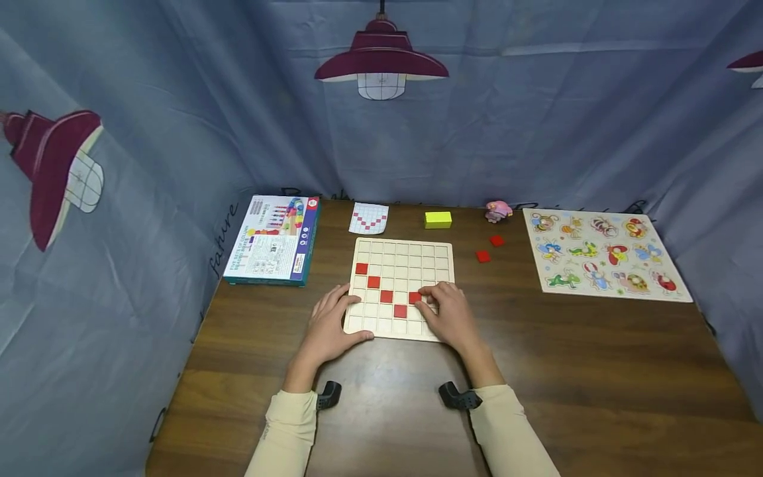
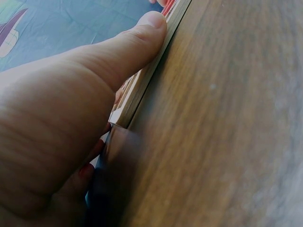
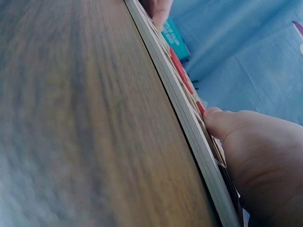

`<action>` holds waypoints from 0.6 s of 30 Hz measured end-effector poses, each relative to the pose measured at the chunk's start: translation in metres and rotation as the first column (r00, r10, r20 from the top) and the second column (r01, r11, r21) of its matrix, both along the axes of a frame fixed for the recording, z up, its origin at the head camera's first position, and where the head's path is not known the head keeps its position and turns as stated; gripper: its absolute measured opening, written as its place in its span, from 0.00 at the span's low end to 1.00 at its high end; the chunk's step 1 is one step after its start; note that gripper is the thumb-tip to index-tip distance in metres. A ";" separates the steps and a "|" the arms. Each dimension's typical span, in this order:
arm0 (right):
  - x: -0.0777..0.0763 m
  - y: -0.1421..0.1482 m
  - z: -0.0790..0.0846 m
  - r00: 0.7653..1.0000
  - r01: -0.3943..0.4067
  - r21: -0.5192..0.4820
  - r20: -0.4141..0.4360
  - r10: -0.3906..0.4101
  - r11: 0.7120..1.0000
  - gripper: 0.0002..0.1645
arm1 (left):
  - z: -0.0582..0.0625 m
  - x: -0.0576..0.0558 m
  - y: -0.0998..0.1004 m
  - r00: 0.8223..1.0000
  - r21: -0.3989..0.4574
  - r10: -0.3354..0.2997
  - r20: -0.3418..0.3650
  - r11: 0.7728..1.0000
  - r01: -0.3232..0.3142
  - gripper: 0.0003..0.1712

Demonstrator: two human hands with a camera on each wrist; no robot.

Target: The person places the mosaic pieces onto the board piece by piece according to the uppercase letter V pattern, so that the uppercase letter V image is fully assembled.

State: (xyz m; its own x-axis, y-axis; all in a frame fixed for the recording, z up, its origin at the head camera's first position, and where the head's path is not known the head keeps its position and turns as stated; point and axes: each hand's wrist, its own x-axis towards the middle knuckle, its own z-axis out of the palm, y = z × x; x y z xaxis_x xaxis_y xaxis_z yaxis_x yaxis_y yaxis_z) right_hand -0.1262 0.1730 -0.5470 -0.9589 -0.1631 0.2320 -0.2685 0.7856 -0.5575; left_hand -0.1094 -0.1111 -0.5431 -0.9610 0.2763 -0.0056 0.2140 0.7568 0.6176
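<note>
A pale wooden grid board point(image 1: 381, 324) lies flat on the table, with several red square tiles set in its cells in a slanting line that turns up at the right. My right hand point(image 1: 452, 315) reaches over the board's right side, thumb and index finger pinching the rightmost red tile point(image 1: 414, 298). In the right wrist view the thumb tip point(image 3: 214, 116) meets that tile's edge. Around the board's front left corner rests my left hand point(image 1: 330, 328), fingers spread along the left edge. Its straight thumb point(image 2: 151, 28) lies at the front edge.
Behind the board are a pattern card point(image 1: 369, 218) with a red V and a yellow block point(image 1: 438, 220). Two loose red tiles point(image 1: 483, 256) lie near a small pink figure point(image 1: 498, 211). A boxed set point(image 1: 271, 240) stands left; an insect picture board point(image 1: 602, 255) lies right.
</note>
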 end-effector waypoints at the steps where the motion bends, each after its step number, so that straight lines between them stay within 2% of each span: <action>1: 0.000 0.000 -0.001 1.000 0.003 -0.006 -0.001 -0.003 1.000 0.14 | 0.000 0.000 0.000 1.000 -0.004 -0.001 0.001 1.000 0.001 0.46; 11: 0.001 -0.001 0.001 0.999 0.014 -0.036 -0.030 -0.015 0.999 0.12 | 0.001 0.001 0.002 1.000 0.011 -0.008 -0.006 1.000 0.008 0.46; 18: 0.001 0.000 0.003 1.000 0.005 0.005 -0.011 -0.005 1.000 0.15 | 0.002 0.000 0.002 1.000 0.020 -0.007 0.000 1.000 0.007 0.45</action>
State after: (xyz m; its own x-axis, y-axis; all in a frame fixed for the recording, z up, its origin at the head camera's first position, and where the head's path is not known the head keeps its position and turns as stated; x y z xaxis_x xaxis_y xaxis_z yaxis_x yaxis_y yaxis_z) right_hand -0.1254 0.1728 -0.5442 -0.9572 -0.1594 0.2414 -0.2704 0.7895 -0.5510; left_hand -0.1090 -0.1093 -0.5415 -0.9590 0.2835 0.0003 0.2198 0.7427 0.6325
